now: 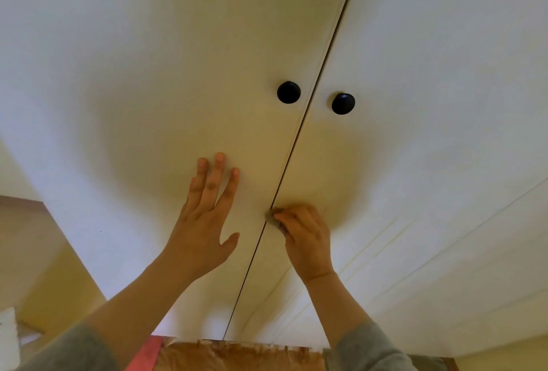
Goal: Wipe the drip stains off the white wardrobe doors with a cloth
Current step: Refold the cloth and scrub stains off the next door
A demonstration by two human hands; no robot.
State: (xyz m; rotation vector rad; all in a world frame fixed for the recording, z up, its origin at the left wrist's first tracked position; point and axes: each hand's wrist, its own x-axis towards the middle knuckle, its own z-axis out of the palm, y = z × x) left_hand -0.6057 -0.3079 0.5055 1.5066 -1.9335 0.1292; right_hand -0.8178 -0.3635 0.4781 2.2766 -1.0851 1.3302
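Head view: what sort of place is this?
Likely a home room, perhaps a bedroom: white wardrobe doors fill the view, with a round black left knob and right knob beside the seam. The left hand lies flat on one door; the right hand holds a cloth at the seam.

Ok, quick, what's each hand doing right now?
Left hand: open, flat on the left door.
Right hand: closed, gripping the cloth.

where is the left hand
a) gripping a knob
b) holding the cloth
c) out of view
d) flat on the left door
d: the left hand lies with straight, spread fingers on the left door, while the right hand grips the cloth at the gap.
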